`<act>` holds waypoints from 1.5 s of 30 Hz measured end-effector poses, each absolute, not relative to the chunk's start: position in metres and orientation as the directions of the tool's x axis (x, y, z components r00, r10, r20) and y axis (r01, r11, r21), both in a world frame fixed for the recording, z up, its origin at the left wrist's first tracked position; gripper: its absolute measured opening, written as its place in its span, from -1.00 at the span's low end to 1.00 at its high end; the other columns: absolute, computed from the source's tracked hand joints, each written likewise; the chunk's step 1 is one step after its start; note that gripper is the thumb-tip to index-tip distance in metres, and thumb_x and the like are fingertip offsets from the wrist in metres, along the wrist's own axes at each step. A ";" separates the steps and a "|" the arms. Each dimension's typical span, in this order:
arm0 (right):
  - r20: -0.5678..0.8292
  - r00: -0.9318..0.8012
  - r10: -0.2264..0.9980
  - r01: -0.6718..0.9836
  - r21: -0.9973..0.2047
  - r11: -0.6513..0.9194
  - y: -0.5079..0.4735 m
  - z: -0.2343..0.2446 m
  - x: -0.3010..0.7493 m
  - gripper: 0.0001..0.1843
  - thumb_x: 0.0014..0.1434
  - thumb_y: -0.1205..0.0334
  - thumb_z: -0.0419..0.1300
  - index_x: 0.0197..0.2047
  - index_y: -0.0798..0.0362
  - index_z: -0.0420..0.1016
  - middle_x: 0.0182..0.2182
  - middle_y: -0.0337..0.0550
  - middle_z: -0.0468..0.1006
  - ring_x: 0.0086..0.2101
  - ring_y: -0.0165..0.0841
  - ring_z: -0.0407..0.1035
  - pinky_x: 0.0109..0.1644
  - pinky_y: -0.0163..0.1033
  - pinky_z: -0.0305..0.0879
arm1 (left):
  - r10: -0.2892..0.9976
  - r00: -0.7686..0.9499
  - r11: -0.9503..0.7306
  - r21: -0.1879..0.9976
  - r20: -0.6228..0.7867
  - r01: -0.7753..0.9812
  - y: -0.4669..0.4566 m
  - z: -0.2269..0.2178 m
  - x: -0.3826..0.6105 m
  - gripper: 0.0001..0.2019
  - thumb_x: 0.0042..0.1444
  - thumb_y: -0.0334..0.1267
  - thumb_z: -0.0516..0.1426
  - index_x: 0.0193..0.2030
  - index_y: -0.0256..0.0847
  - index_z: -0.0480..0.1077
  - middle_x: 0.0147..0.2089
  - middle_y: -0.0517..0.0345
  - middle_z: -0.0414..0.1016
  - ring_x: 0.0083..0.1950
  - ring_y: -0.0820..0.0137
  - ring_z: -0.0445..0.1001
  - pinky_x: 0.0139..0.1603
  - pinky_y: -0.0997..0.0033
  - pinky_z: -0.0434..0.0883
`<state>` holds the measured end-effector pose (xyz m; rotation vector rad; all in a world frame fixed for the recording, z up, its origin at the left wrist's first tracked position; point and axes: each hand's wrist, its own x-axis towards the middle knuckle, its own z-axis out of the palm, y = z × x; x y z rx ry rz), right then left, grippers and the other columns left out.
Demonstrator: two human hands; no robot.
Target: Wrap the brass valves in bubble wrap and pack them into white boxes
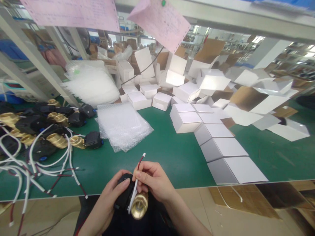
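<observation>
The head view is showing the left hand [116,186] gripping a black plastic housing [123,198] with a round brass fitting [139,207], and the right hand [154,180] close beside it, pinching a white cable [133,196] ending in red-and-black wires; both are working at the near edge of a green tabletop [172,160]. Beyond, similar black-and-brass units [57,141] are lying left, clear bubble-wrap sheets [123,126] mid-table, and plain white cardboard boxes [232,147] right. Pink paper sheets [161,23] are hanging above, their writing too blurred to read.
</observation>
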<state>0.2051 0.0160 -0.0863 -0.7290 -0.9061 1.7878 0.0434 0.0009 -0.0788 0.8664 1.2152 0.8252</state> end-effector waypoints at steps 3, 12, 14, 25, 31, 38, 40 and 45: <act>-0.095 -0.346 0.934 -0.477 -0.839 -0.262 0.019 -0.084 0.204 -0.49 0.03 -0.17 0.43 -0.43 0.13 0.45 -0.68 -0.32 0.42 -0.71 -0.61 0.12 -0.64 -0.46 -0.05 | 0.868 0.141 0.495 0.856 -0.477 -0.151 -0.001 -0.071 0.049 -0.56 -0.09 0.10 0.34 -0.19 -0.17 0.50 -0.29 0.18 0.58 -0.25 0.32 0.50 -0.21 0.45 0.46; -0.088 -0.326 0.941 -0.507 -0.824 -0.253 0.020 -0.088 0.203 -0.52 0.05 -0.14 0.43 -0.42 0.13 0.46 -0.68 -0.32 0.43 -0.71 -0.60 0.15 -0.64 -0.47 -0.02 | 0.860 0.157 0.508 0.846 -0.486 -0.162 0.003 -0.077 0.047 -0.59 -0.09 0.10 0.35 -0.22 -0.15 0.51 -0.13 0.13 0.61 -0.19 0.27 0.54 -0.17 0.39 0.50; -0.078 -0.328 0.941 -0.519 -0.817 -0.249 0.020 -0.091 0.204 -0.54 0.08 -0.12 0.42 -0.41 0.14 0.48 -0.66 -0.30 0.45 -0.69 -0.59 0.18 -0.63 -0.47 0.01 | 0.862 0.172 0.501 0.853 -0.477 -0.148 0.003 -0.077 0.047 -0.60 -0.07 0.10 0.33 -0.22 -0.16 0.50 -0.15 0.12 0.61 -0.19 0.27 0.54 -0.19 0.41 0.49; -0.006 -0.271 0.963 -0.516 -0.844 -0.150 0.020 -0.095 0.215 -0.62 0.08 -0.03 0.43 -0.40 0.10 0.47 -0.55 -0.26 0.48 -0.54 -0.48 0.33 -0.47 -0.40 0.19 | 0.859 0.118 0.512 0.832 -0.498 -0.215 0.003 -0.075 0.048 -0.52 -0.11 0.13 0.36 -0.18 -0.19 0.51 -0.22 0.15 0.59 -0.16 0.29 0.52 -0.17 0.44 0.45; 0.286 -0.161 0.945 0.052 -0.953 0.298 0.005 -0.091 0.231 -0.88 0.25 0.30 0.25 -0.33 0.04 0.60 -0.38 -0.13 0.58 -0.32 -0.33 0.43 -0.19 -0.23 0.35 | 0.787 -0.048 0.569 0.755 -0.614 -0.326 0.009 -0.080 0.048 -0.49 -0.23 0.05 0.42 -0.18 -0.22 0.55 -0.12 0.13 0.57 -0.03 0.27 0.49 -0.22 0.48 0.44; 0.380 -0.227 0.897 0.352 -0.826 0.439 -0.013 -0.099 0.232 -0.54 0.16 0.38 0.25 0.14 0.01 0.43 -0.03 0.01 0.59 -0.07 -0.16 0.46 0.06 -0.07 0.39 | 0.906 -0.111 0.399 0.912 -0.408 -0.096 0.021 -0.078 0.062 -0.59 -0.05 0.10 0.27 -0.24 -0.22 0.48 -0.12 0.07 0.56 -0.05 0.22 0.51 -0.13 0.36 0.47; 0.373 -0.142 0.917 0.355 -0.845 0.399 -0.012 -0.106 0.232 -0.70 0.23 0.34 0.23 0.05 0.02 0.48 -0.11 -0.02 0.61 -0.13 -0.18 0.47 0.00 -0.09 0.40 | 0.974 0.044 0.211 0.965 -0.221 0.157 0.034 -0.072 0.062 -0.63 0.17 0.09 0.08 -0.27 -0.20 0.49 -0.23 0.09 0.57 -0.14 0.25 0.51 -0.07 0.31 0.46; -0.014 0.041 0.999 -0.040 -0.999 -0.013 -0.008 -0.128 0.240 -0.71 0.11 0.13 0.40 -0.15 0.07 0.54 -0.23 -0.05 0.61 -0.22 -0.22 0.49 -0.11 -0.19 0.46 | 0.941 0.127 -0.323 0.722 0.313 0.611 0.099 -0.060 0.038 -0.64 0.27 -0.06 0.02 -0.17 -0.24 0.55 -0.17 0.06 0.56 -0.04 0.20 0.50 0.18 0.19 0.36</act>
